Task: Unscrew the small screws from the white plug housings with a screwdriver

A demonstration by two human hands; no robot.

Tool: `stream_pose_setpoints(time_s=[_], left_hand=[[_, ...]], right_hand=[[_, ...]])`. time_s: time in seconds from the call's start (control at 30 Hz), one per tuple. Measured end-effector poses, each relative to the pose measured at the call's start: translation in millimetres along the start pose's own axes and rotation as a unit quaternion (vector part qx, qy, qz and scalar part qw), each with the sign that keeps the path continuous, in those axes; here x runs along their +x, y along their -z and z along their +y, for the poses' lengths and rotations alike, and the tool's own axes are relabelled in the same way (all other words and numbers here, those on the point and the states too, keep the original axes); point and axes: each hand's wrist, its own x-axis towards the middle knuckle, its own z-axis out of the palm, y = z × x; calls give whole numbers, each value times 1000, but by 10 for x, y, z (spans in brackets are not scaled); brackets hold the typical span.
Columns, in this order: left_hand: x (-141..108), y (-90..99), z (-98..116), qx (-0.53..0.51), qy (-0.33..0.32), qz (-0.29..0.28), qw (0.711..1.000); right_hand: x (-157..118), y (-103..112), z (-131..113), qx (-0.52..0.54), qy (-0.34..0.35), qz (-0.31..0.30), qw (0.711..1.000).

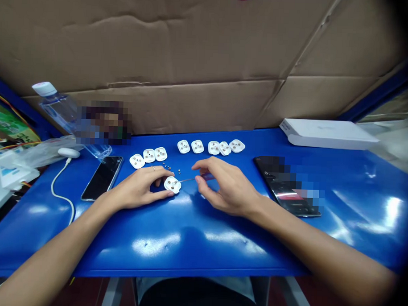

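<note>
One piece [172, 185]; between hands [141, 186] [228, 185] (against left)

The glossy blue table [193, 255] before you carried eight white pieces [197, 146] in a broken row toward its far side, grouped three, two and three. Small metal bits [169, 167] lay just in front of them. On your left lay a dark-screened phone [102, 178], near a clear bottle [60, 108] and a rounded white device [69, 153] with its cable [53, 183]. On your right lay a black phone [284, 191], with a white box [325, 132] beyond it.
</note>
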Motion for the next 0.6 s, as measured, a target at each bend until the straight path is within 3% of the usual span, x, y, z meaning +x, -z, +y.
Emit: stream_pose_setpoints(time_s=[0.1, 0.27, 0.47, 0.6], left_hand=[[7, 8, 6, -6, 0, -1, 1000], [14, 13, 5, -11, 1, -3, 1000], [8, 11, 5, -8, -1, -2, 1000], [10, 8, 2, -14, -1, -4, 1000]], right_hand=[[8, 17, -17, 10, 15, -5, 1000], [3, -2, -11, -26, -22, -16, 999], [16, 16, -15, 7, 38, 5, 999], [13, 9, -5, -23, 21, 0, 999]])
